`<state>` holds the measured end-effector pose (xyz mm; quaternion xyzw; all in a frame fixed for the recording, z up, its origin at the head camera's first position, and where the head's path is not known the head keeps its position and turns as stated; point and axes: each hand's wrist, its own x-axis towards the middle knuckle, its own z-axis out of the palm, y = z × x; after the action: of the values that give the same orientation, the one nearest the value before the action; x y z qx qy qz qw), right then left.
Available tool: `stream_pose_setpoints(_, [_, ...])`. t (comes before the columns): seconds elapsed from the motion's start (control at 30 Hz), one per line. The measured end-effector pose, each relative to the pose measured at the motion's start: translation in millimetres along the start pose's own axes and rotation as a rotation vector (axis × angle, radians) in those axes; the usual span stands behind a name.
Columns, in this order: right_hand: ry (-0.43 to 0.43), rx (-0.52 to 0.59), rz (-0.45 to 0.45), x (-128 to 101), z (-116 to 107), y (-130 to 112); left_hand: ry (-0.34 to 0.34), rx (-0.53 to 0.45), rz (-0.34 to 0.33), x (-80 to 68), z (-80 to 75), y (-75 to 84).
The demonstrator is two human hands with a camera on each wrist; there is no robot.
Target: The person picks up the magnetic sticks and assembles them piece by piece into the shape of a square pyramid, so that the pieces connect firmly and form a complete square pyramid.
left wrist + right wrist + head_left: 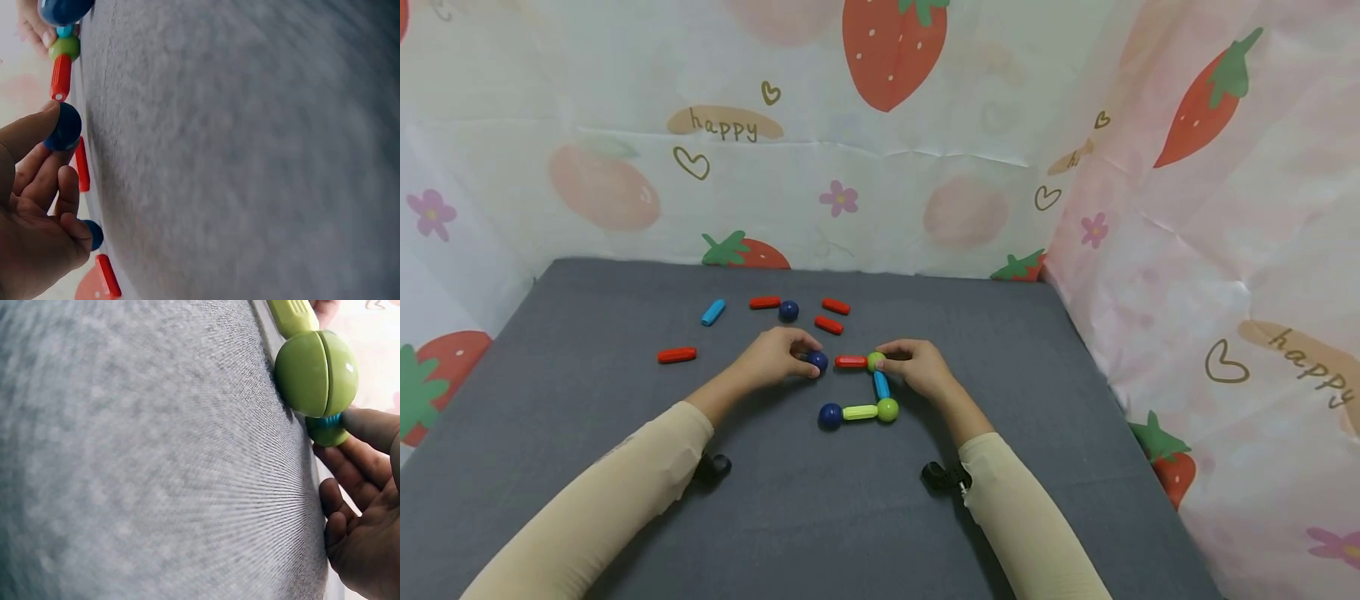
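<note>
My left hand (778, 357) pinches a dark blue ball (817, 361) between thumb and fingers, just left of a red rod's free end. That red rod (851, 362) joins a green ball (876, 361), which my right hand (917, 365) pinches from the right. From there a blue rod (882, 385) runs to a nearer green ball (887, 410). A yellow-green rod (860, 412) links this to another dark blue ball (831, 416). In the left wrist view a narrow space shows between the held ball (64, 128) and the red rod (60, 77).
Behind the hands lie a light blue rod (713, 312), a red rod (765, 302) beside a dark blue ball (788, 311), and two short red rods (829, 325). Another red rod (677, 355) lies farther left on the grey cloth (820, 517). A printed curtain (880, 167) stands behind.
</note>
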<state>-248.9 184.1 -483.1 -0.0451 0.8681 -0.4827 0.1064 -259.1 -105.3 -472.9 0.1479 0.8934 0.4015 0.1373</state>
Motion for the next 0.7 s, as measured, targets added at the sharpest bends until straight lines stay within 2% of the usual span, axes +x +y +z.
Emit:
stream_pose_setpoints(0.27, [0.001,0.001,-0.002,-0.2,0.8,-0.4,-0.036,0.016,0.006,3.9,8.9,5.8])
stream_pose_setpoints(0.7, [-0.009,0.004,0.000,-0.4,1.2,-2.0,-0.058,0.040,-0.001,4.6,5.3,8.7])
